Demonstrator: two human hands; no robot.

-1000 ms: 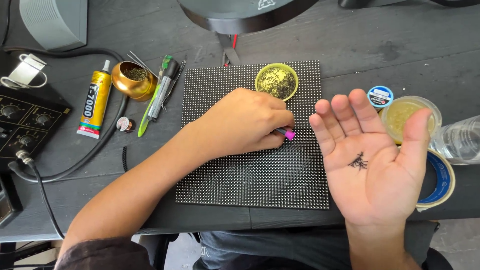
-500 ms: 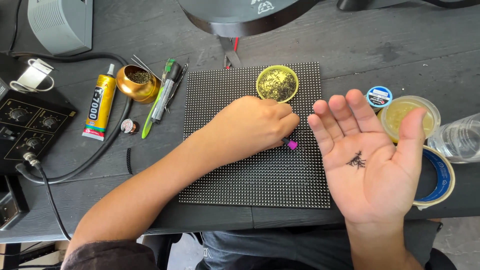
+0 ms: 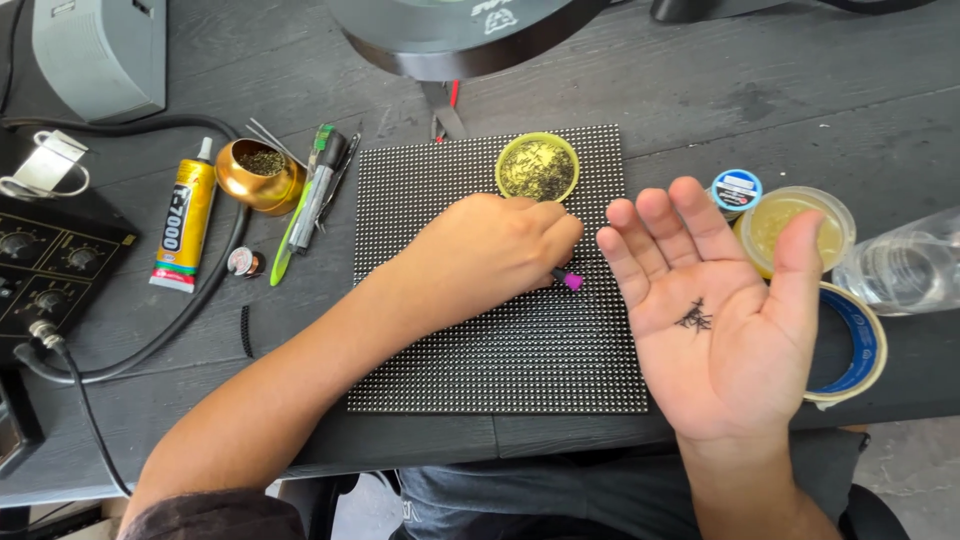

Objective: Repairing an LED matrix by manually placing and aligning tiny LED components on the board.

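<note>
My left hand [image 3: 490, 255] rests on a black dotted LED panel [image 3: 480, 360] and grips a thin tool whose small pink tip [image 3: 573, 282] pokes out on the panel. My right hand [image 3: 725, 320] is held palm up and flat just right of the panel, with a tiny cluster of dark little parts [image 3: 693, 318] lying in the palm. A small yellow dish of metallic bits [image 3: 537, 168] sits on the panel's far edge, just beyond my left knuckles.
To the left lie a yellow glue tube [image 3: 183, 225], a brass bowl of wire wool [image 3: 260, 175], pens and tweezers [image 3: 312, 200], a black control unit [image 3: 45, 275] with cables. At right are a yellow jar [image 3: 795, 225], a blue tape roll [image 3: 860, 345], a clear bottle [image 3: 905, 265].
My left hand has shifted a little toward the yellow dish, the pink tip staying on the panel. My right palm holds still with the parts in it.
</note>
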